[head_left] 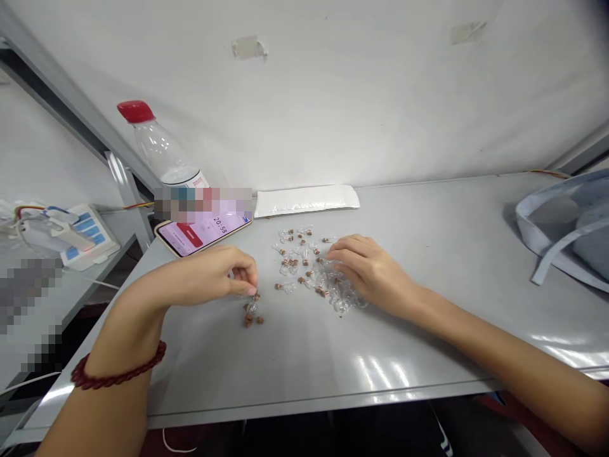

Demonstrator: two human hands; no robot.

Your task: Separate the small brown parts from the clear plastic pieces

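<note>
My left hand is closed in a pinch, thumb and forefinger on the cork end of a tiny glass bottle. Just below it lie several loose small corks on the grey table. My right hand rests over a heap of tiny clear glass bottles, its fingers stretched out and slightly bent. Its fingertips are close to a corked bottle at the heap's edge; the thumb is mostly hidden. Between the hands, several corked glass bottles lie scattered on their sides.
A white padded envelope lies against the back wall. To its left are a phone showing 20:58 and a red-capped plastic bottle. A grey-blue fabric bag sits at the right. The table's front edge runs below my hands.
</note>
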